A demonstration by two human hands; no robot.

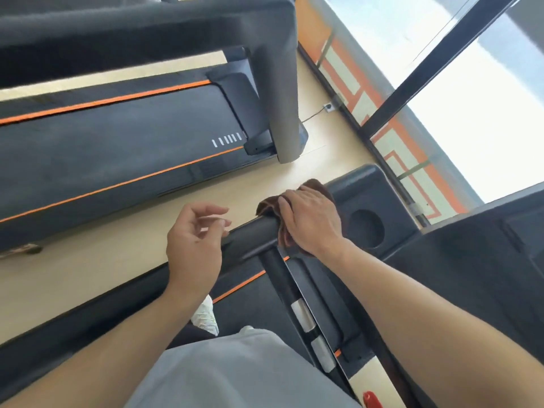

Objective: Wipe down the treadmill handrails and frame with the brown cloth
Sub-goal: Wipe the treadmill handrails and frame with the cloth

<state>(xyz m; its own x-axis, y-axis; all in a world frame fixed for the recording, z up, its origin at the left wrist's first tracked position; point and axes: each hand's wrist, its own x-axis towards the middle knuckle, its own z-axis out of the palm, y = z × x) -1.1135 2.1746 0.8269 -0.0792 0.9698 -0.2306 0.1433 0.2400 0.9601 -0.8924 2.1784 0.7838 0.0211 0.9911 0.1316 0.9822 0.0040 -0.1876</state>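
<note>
Centre frame: my right hand (312, 220) pressed the soft, limp brown cloth (269, 208) around the handrail (256, 231); left hand (192, 245) fingers loosely spread, empty.

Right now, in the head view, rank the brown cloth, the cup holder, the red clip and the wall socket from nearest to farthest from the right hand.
1. Brown cloth: under the right hand, on the handrail.
2. Cup holder: just beside the hand, in the console.
3. Wall socket: on the floor by the window, well above in the picture.
4. Red clip: bottom edge.
</note>
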